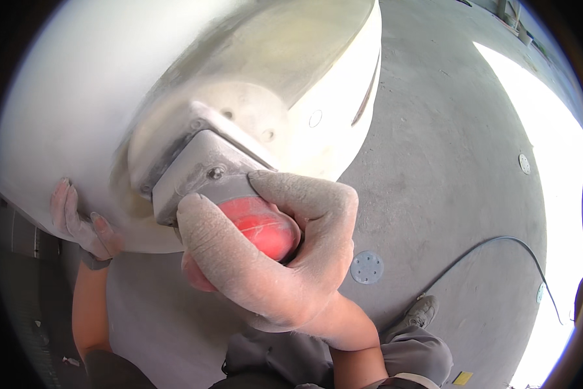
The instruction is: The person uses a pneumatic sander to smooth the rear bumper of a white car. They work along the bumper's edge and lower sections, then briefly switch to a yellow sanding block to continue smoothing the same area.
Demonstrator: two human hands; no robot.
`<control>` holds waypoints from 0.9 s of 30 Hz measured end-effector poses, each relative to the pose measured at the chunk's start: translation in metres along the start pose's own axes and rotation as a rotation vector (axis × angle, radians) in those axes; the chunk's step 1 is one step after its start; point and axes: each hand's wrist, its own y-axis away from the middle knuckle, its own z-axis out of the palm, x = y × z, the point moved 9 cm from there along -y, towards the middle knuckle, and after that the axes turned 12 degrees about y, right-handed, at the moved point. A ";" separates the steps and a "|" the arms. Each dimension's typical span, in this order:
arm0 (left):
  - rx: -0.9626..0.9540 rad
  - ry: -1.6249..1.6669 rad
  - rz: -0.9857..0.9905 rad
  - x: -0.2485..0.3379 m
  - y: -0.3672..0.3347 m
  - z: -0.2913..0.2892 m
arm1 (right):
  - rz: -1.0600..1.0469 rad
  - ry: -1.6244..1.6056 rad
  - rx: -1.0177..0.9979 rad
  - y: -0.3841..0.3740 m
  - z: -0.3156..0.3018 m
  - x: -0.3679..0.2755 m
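Note:
My right hand (304, 272) is wrapped round a sander (204, 162) with a grey, dust-coated head and a red grip. Its round pad (246, 107), blurred at the rim, lies against a large white curved panel (84, 97). Around the pad the panel's surface is dull grey-green and scuffed. At the panel's lower left edge, my left hand (84, 220) rests with its fingers stretched out on the white surface and the thumb apart. Pale dust covers both hands. What exactly the panel belongs to cannot be made out.
A dark hose (499, 240) curves over the grey floor (434, 162) on the right. Perforated sanding discs (367, 267) lie on the floor there, beside my shoe (423, 311). Near the lower edge is a small yellow piece (462, 378). Bright sunlight falls along the far right.

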 end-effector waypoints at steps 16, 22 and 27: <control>0.000 0.004 0.016 0.006 0.001 0.009 | 0.276 -0.021 0.016 0.031 -0.003 0.061; 0.007 -0.010 0.033 0.008 -0.003 0.006 | 0.279 0.108 -0.034 0.029 -0.008 0.072; -0.026 0.001 0.042 0.009 -0.004 0.011 | 0.338 0.036 -0.222 0.089 0.004 0.033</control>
